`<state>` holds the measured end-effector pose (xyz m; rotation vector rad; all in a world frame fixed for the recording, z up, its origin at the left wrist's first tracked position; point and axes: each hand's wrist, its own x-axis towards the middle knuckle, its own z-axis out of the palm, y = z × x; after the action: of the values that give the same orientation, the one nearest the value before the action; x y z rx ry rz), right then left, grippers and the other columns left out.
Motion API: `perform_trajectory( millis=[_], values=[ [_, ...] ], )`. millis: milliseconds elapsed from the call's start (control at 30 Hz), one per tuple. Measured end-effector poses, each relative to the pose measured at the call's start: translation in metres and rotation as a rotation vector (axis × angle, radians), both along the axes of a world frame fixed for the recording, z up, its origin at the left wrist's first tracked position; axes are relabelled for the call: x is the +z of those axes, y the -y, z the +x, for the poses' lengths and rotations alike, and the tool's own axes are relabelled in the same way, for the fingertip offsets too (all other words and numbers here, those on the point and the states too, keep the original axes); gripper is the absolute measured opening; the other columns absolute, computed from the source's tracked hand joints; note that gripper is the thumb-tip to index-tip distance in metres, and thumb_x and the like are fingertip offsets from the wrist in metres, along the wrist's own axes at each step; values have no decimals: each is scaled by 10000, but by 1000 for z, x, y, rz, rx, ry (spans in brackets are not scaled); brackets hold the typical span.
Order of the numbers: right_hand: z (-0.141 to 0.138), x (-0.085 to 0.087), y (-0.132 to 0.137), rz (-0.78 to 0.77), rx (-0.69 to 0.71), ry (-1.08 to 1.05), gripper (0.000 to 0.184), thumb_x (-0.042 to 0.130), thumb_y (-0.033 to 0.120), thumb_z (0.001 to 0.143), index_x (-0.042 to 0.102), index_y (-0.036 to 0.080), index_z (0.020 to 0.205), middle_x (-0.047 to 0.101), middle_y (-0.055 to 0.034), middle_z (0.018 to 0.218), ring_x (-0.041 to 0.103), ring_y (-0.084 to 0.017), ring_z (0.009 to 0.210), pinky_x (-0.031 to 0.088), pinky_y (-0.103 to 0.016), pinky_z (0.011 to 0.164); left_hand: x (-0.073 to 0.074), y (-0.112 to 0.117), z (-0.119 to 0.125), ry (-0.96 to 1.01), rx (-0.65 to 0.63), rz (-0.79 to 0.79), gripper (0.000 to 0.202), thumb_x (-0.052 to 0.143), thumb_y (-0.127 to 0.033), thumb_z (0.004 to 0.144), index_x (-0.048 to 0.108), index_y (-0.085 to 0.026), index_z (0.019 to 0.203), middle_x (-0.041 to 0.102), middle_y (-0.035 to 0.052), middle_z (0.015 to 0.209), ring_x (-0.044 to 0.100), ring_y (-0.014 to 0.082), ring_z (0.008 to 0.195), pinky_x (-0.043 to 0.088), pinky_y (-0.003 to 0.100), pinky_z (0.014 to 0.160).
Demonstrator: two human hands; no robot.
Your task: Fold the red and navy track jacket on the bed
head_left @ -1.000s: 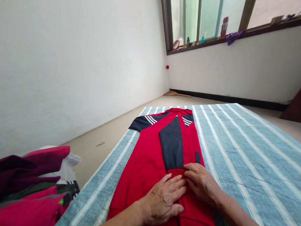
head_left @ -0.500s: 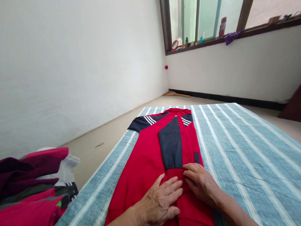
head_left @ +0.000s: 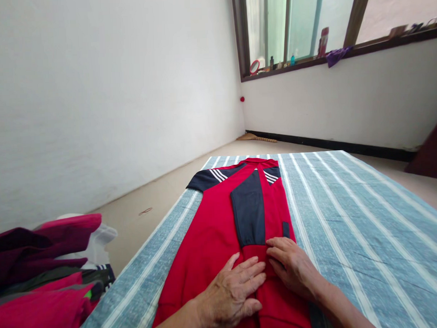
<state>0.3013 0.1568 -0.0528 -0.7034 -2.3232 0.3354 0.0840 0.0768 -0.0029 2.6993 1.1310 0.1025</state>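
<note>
A red shirt [head_left: 213, 231] with navy sleeves and white stripes lies flat on a blue-and-white striped cloth [head_left: 349, 226]. Its right sleeve [head_left: 249, 210] is folded in across the front, while the left sleeve [head_left: 208, 177] still sticks out sideways. My left hand [head_left: 232, 292] rests palm down on the red fabric, fingers spread. My right hand [head_left: 292, 266] presses flat beside it, fingertips at the cuff of the folded sleeve. Neither hand grips anything.
A pile of red, maroon and dark clothes [head_left: 39, 280] sits at the lower left beside the cloth. White walls stand to the left and ahead. A window sill [head_left: 308, 60] holds small bottles and a purple rag. Bare floor [head_left: 151, 200] lies between wall and cloth.
My left hand has slid slightly back toward me on the shirt. The right hand stays at the cuff.
</note>
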Motion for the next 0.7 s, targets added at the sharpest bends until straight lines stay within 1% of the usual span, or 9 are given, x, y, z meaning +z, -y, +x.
perform_trajectory(
  millis=[100, 233, 467, 700],
  values=[
    [0, 0, 0, -6, 2, -5, 217, 453, 88, 865, 638, 193, 905, 631, -93, 1064, 578, -221, 994, 468, -391, 886, 1, 0, 0, 16, 7, -26, 515, 394, -446, 977, 299, -271, 1452, 378, 62, 1475, 308, 243, 1372, 214, 467, 1135],
    [0, 1, 0, -19, -1, 4, 218, 449, 89, 867, 636, 193, 912, 626, -93, 1080, 572, -224, 1003, 467, -393, 886, 2, 1, 0, 3, 17, -60, 507, 372, -450, 982, 310, -257, 1446, 357, 64, 1487, 285, 245, 1382, 196, 484, 1138],
    [1, 0, 0, -13, 10, 9, 210, 465, 84, 869, 631, 198, 931, 624, -86, 1082, 572, -224, 1015, 466, -384, 889, -1, 4, 0, 1, 16, 3, 517, 414, -432, 973, 306, -260, 1449, 374, 68, 1477, 308, 244, 1372, 233, 458, 1131],
    [1, 0, 1, -20, 11, 13, 204, 452, 93, 880, 628, 193, 907, 627, -96, 1072, 580, -235, 1001, 478, -403, 879, 2, 6, 1, -21, 35, 16, 498, 410, -432, 972, 366, -212, 1416, 376, 80, 1477, 308, 241, 1373, 252, 447, 1128]
  ],
)
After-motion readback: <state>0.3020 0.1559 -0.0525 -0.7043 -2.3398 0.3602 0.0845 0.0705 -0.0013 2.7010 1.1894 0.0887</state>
